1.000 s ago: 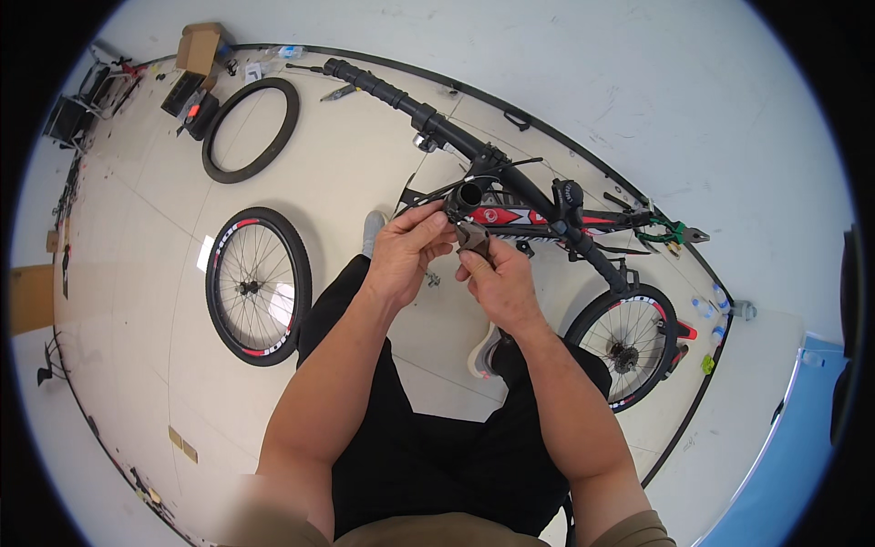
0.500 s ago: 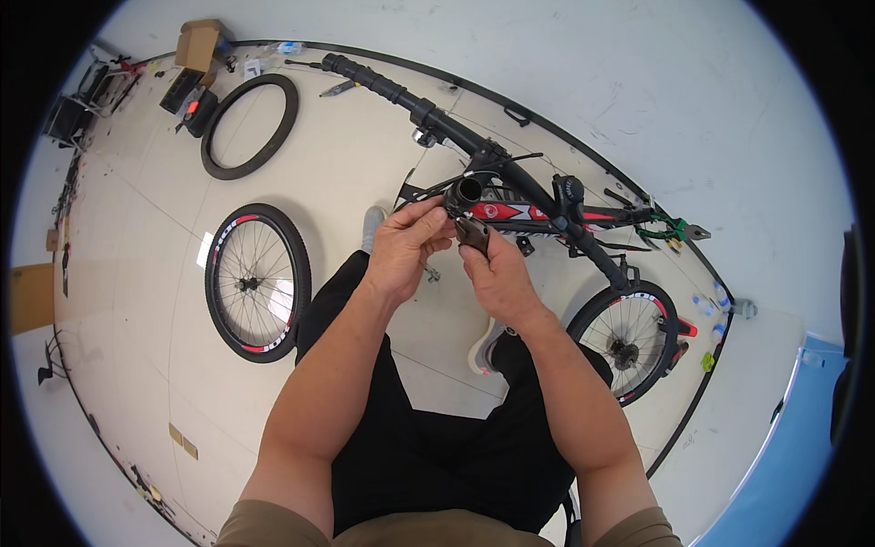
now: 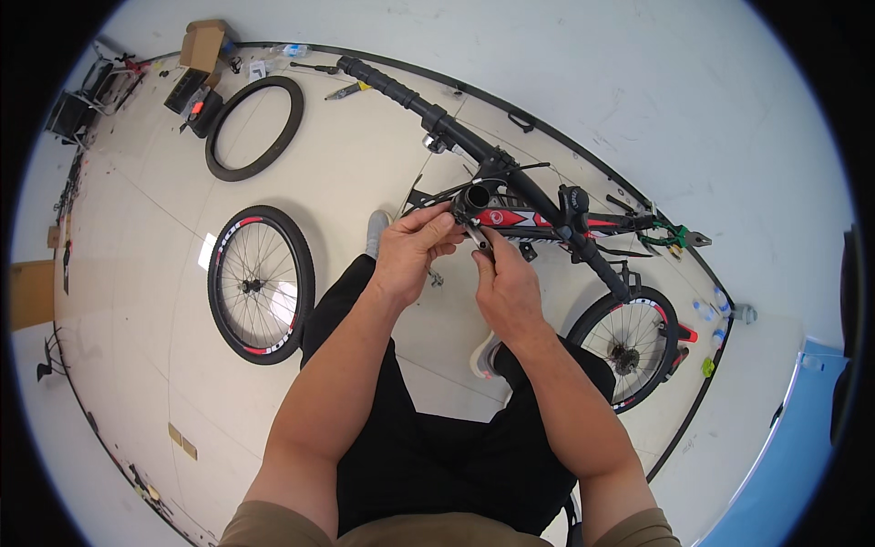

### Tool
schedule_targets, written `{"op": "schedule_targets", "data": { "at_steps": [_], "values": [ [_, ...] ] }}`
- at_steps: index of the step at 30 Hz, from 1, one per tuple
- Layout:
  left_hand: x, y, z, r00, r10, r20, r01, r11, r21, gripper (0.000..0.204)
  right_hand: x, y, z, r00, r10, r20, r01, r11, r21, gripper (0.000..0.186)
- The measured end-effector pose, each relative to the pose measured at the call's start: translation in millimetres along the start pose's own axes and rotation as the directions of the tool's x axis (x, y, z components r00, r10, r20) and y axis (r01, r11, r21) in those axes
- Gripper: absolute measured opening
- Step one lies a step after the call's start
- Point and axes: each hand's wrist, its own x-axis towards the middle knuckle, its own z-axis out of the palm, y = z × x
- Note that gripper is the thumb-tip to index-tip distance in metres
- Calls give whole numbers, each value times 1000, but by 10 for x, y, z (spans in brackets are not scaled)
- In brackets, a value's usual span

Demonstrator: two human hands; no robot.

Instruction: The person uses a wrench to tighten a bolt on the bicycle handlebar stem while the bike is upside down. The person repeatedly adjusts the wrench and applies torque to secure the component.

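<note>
A bicycle with a red, black and white frame (image 3: 512,219) stands in front of me, its black handlebar (image 3: 460,137) running slantwise across. Below the bar is the open end of a black tube (image 3: 476,197). At the left of that tube my left hand (image 3: 415,244) is closed in a pinch; what lies between its fingertips is hidden. My right hand (image 3: 512,284) is closed round a small metal hand tool (image 3: 479,239), whose tip reaches up to the underside of the tube. My fingers cover most of the tool, so its exact kind does not show.
A loose wheel (image 3: 260,284) lies on the floor at my left, with a bare tyre (image 3: 255,128) beyond it. The rear wheel (image 3: 625,351) is at my right. Green-handled pliers (image 3: 688,238) hang at the bike's far end. An open cardboard box (image 3: 206,46) and bottles (image 3: 711,308) lie along the walls.
The tool in my right hand has turned, showing a narrow silvery side instead of its broad dark one. My left hand keeps its pinch by the tube. The whole view has shifted slightly.
</note>
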Motion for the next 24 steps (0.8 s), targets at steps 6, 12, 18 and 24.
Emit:
{"op": "schedule_targets", "data": {
  "at_steps": [6, 12, 18, 24],
  "values": [
    [19, -29, -2, 1000, 0, 15, 0, 1000, 1, 37, 10, 207, 59, 996, 48, -70, -30, 972, 233, 31],
    [10, 0, -14, 1000, -8, -13, 9, 999, 37, 34, 19, 90, -235, 845, 394, 361, -535, 619, 576, 15],
    [39, -55, -41, 1000, -2, 30, 3, 1000, -12, 31, 72, -58, -321, 684, 324, 653, -724, 198, 661, 15],
    [35, -43, -41, 1000, -1, 21, 1, 1000, -22, 30, 114, -26, -385, 650, 284, 704, -760, 239, 605, 23]
  ]
}}
